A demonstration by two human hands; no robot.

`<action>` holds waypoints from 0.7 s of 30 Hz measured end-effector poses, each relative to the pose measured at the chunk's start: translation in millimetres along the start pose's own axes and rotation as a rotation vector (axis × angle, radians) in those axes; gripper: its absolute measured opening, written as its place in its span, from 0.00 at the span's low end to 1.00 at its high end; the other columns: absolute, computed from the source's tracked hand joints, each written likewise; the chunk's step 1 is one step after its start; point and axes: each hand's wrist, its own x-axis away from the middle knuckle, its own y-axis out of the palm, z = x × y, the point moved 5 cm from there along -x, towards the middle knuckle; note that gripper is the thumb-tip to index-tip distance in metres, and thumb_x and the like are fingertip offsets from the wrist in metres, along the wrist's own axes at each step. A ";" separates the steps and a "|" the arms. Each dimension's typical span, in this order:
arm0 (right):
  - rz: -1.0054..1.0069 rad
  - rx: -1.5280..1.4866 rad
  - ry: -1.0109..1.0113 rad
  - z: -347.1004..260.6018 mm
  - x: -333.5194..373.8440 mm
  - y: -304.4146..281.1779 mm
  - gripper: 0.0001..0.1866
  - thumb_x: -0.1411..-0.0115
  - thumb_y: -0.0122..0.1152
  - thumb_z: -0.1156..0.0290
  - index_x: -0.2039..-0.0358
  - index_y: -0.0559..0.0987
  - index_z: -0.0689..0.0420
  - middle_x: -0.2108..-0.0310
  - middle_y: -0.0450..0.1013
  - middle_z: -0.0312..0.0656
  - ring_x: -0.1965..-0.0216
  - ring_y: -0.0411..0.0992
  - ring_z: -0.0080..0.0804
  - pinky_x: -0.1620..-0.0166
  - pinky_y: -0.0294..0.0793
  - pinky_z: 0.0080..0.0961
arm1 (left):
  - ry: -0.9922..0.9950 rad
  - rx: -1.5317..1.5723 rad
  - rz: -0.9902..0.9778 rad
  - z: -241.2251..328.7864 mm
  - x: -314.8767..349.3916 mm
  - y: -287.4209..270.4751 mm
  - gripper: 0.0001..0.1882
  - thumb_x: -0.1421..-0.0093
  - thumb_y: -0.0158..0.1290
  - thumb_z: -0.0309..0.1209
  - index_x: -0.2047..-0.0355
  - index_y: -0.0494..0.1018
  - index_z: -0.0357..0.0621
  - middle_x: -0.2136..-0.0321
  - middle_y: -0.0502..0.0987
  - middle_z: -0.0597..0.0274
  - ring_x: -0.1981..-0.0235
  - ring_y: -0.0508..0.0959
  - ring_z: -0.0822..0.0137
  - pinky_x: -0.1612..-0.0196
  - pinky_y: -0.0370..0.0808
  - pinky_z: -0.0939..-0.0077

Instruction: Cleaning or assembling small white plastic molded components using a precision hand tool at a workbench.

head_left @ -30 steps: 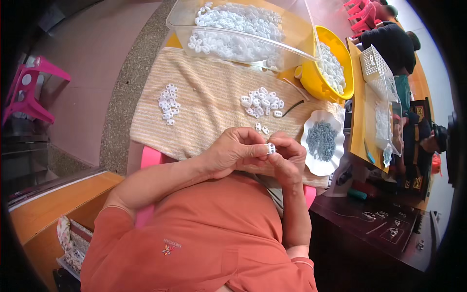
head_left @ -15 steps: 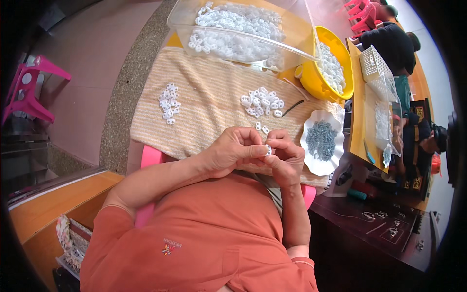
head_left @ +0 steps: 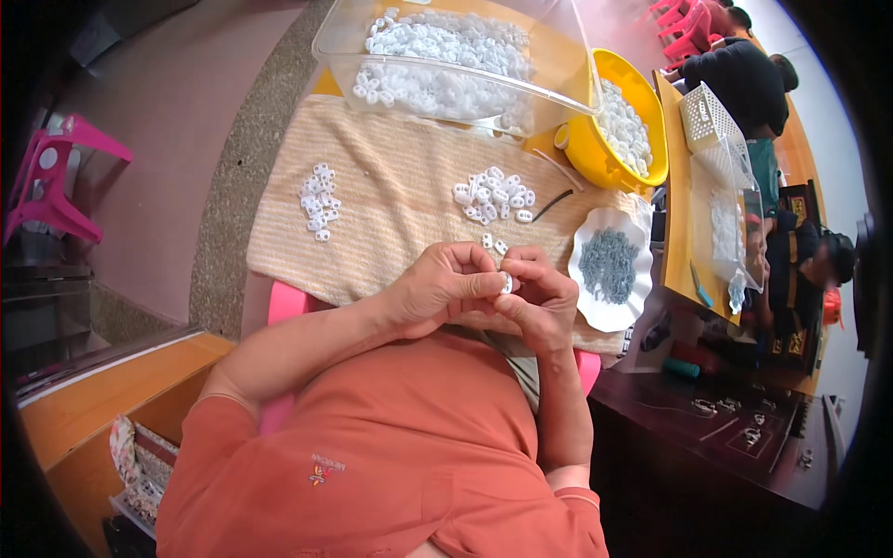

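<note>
Close in front of my body, my left hand [head_left: 454, 281] and my right hand [head_left: 538, 296] meet, fingertips closed in a pinch on one small white two-holed plastic piece [head_left: 506, 283]. Fingers cover most of it. Just beyond them, a couple of loose white pieces [head_left: 500, 247] lie on the striped towel [head_left: 391, 177]. Farther off is a pile of similar white oval pieces [head_left: 493, 194], and a smaller group of white pieces [head_left: 319, 202] lies at the left. Right of my right hand stands a scalloped white dish [head_left: 593, 312] holding many tiny grey-blue pieces [head_left: 609, 264], too small to name.
A clear plastic bin [head_left: 446, 67] full of white pieces stands at the far edge, beside a yellow basin [head_left: 609, 167] of more. A thin black strip [head_left: 553, 205] lies near the pile. At right are another table [head_left: 684, 270], a white basket [head_left: 714, 121] and other people [head_left: 739, 79].
The view has shifted slightly, so the towel's contents appear a little to the left. Both hands stay together on the white piece, with only a small movement of the fingers.
</note>
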 end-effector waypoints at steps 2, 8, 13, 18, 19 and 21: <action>0.016 0.019 0.009 -0.2 0.2 0.5 0.21 0.55 0.69 0.81 0.57 0.78 0.63 0.57 0.68 0.44 0.63 0.66 0.23 0.59 0.67 0.17 | -0.001 -0.053 -0.014 1.5 0.0 -0.8 0.04 0.42 0.57 0.28 0.69 0.73 0.44 0.72 0.76 0.66 0.70 0.76 0.75 0.65 0.76 0.81; -0.008 0.194 -0.074 -5.1 -1.0 -0.3 0.21 0.55 0.68 0.83 0.57 0.77 0.64 0.58 0.68 0.44 0.64 0.65 0.22 0.60 0.66 0.17 | -0.013 -0.015 -0.014 -1.9 -1.1 -2.8 0.05 0.42 0.57 0.29 0.67 0.72 0.44 0.70 0.76 0.67 0.68 0.77 0.76 0.64 0.76 0.81; 0.006 0.189 -0.106 -6.9 -0.4 0.2 0.20 0.55 0.67 0.84 0.58 0.77 0.64 0.59 0.68 0.44 0.64 0.65 0.21 0.60 0.66 0.17 | -0.028 0.005 -0.014 -2.3 -0.3 -0.8 0.06 0.41 0.57 0.30 0.66 0.72 0.45 0.70 0.76 0.67 0.68 0.77 0.76 0.64 0.76 0.81; 0.016 0.161 -0.139 -9.2 0.3 0.1 0.20 0.55 0.69 0.83 0.58 0.78 0.63 0.60 0.68 0.43 0.65 0.65 0.21 0.60 0.66 0.17 | -0.021 0.023 -0.028 -0.6 0.1 2.5 0.06 0.41 0.56 0.29 0.65 0.72 0.44 0.70 0.77 0.67 0.67 0.77 0.75 0.64 0.77 0.80; 0.006 0.178 -0.151 -9.9 0.6 0.5 0.21 0.56 0.70 0.82 0.59 0.78 0.63 0.60 0.68 0.43 0.65 0.65 0.21 0.60 0.66 0.17 | -0.016 0.020 -0.049 -0.3 0.2 3.0 0.05 0.41 0.55 0.29 0.65 0.71 0.44 0.70 0.77 0.66 0.67 0.78 0.75 0.63 0.77 0.80; -0.003 0.194 -0.162 -10.2 1.4 1.3 0.21 0.56 0.70 0.82 0.59 0.78 0.63 0.60 0.69 0.43 0.65 0.65 0.22 0.61 0.66 0.17 | -0.012 0.018 -0.070 -1.0 0.4 3.2 0.05 0.40 0.55 0.28 0.65 0.71 0.43 0.70 0.77 0.65 0.67 0.78 0.75 0.63 0.78 0.79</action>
